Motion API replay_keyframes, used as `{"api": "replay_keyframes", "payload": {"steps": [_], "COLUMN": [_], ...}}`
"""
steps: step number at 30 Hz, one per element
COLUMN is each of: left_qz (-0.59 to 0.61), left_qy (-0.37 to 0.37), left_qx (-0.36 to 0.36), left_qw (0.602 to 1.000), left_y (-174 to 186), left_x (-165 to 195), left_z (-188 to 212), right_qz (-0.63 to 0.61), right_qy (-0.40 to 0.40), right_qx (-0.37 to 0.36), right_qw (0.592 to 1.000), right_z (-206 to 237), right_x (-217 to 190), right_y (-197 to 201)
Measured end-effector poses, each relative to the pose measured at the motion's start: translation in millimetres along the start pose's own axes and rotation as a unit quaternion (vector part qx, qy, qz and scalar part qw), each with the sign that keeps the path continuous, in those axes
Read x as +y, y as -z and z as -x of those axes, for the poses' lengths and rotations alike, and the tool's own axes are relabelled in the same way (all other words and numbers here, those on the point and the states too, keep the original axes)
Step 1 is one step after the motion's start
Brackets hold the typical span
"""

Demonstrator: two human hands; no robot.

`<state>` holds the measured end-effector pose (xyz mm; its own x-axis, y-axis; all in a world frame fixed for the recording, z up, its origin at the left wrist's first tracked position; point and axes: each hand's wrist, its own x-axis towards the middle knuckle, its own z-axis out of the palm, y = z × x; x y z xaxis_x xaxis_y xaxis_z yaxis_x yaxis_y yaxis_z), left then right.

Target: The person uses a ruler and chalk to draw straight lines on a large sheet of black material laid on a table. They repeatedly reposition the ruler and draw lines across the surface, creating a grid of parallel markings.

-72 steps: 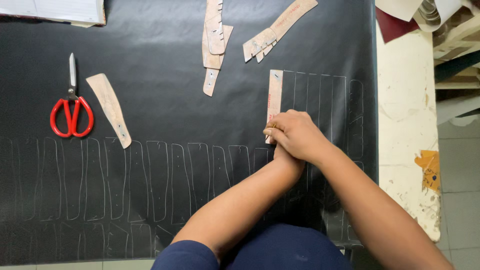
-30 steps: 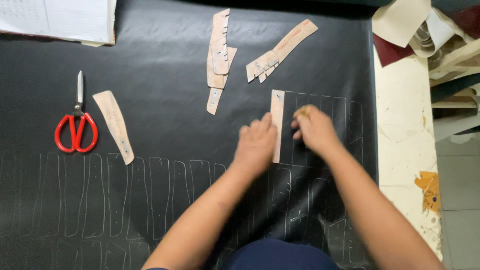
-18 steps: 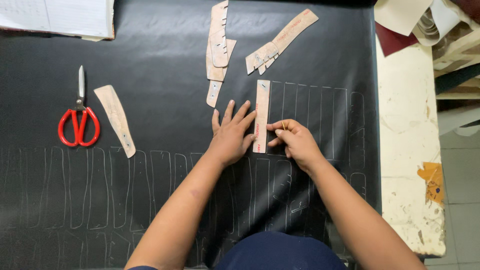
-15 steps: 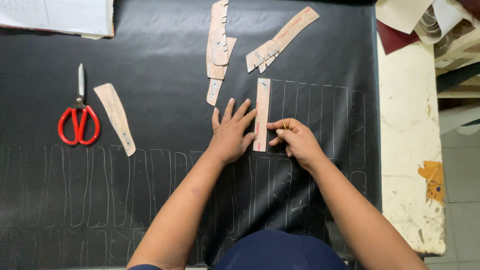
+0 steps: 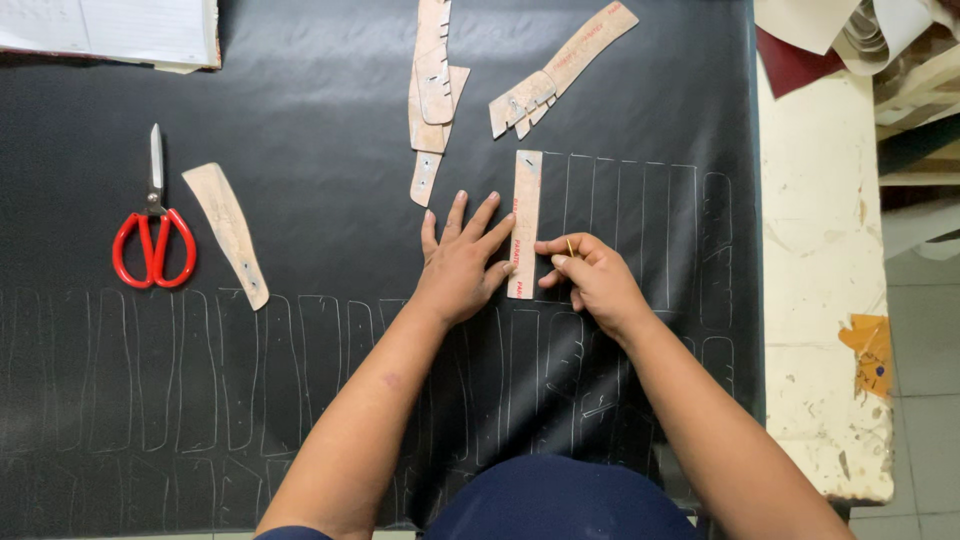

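Observation:
A long narrow cardboard template strip (image 5: 524, 210) lies upright on the black sheet (image 5: 320, 150). My left hand (image 5: 462, 265) lies flat with fingers spread, its fingertips pressing the strip's left edge. My right hand (image 5: 590, 280) pinches a thin yellowish marking tool (image 5: 570, 247) whose tip meets the strip's right edge near its lower end. Pale traced outlines (image 5: 640, 220) run in a row to the right of the strip and across the sheet's lower half.
Red-handled scissors (image 5: 153, 235) and a curved cardboard template (image 5: 228, 232) lie at the left. More cardboard templates (image 5: 432, 90) (image 5: 560, 70) lie at the top. A white paper pad (image 5: 110, 30) sits top left. The chipped white table edge (image 5: 815, 300) is at the right.
The hands, clasped together 2.4 s ago, have parted. The strip was shifted left one column and my left hand flattened on it. Since half a second ago nothing has visibly moved.

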<state>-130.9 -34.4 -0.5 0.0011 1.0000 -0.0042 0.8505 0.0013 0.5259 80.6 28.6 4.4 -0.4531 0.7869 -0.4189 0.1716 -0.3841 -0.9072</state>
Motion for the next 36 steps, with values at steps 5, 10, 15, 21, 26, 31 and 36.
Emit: {"api": "replay_keyframes", "payload": {"steps": [5,10,15,21,26,31,36], "left_qz": [-0.012,-0.009,-0.006,-0.015,-0.018,-0.019,-0.019], "left_qy": [-0.007,-0.007,0.0,-0.007,-0.003,-0.009,-0.005], "left_qx": [0.003,0.007,0.003,-0.003,-0.011,-0.006,-0.013], "left_qw": [1.0,1.0,1.0,1.0,1.0,1.0,1.0], "left_y": [-0.9,-1.7,-1.6,-1.3,-1.4,-1.4,0.1], "left_x": [0.0,-0.4,0.0,0.5,0.1,0.2,0.8], "left_z": [-0.6,0.7,0.4,-0.2,-0.6,0.0,-1.0], "right_qz": [-0.006,-0.008,0.001,0.018,0.023,0.013,0.013], "right_qy": [0.002,0.003,0.002,-0.003,0.0,0.0,0.005], "right_qx": [0.004,-0.001,-0.012,-0.003,-0.001,-0.002,-0.004], "right_qw": [1.0,1.0,1.0,1.0,1.0,1.0,1.0], "right_z": [-0.6,-1.6,-1.8,2.3,4.6,3.7,3.5], "right_x": [3.3,6.7,5.7,0.5,-1.4,-0.8,0.9], "right_y": [1.0,1.9,2.7,0.1,-1.4,-1.2,-0.5]}}
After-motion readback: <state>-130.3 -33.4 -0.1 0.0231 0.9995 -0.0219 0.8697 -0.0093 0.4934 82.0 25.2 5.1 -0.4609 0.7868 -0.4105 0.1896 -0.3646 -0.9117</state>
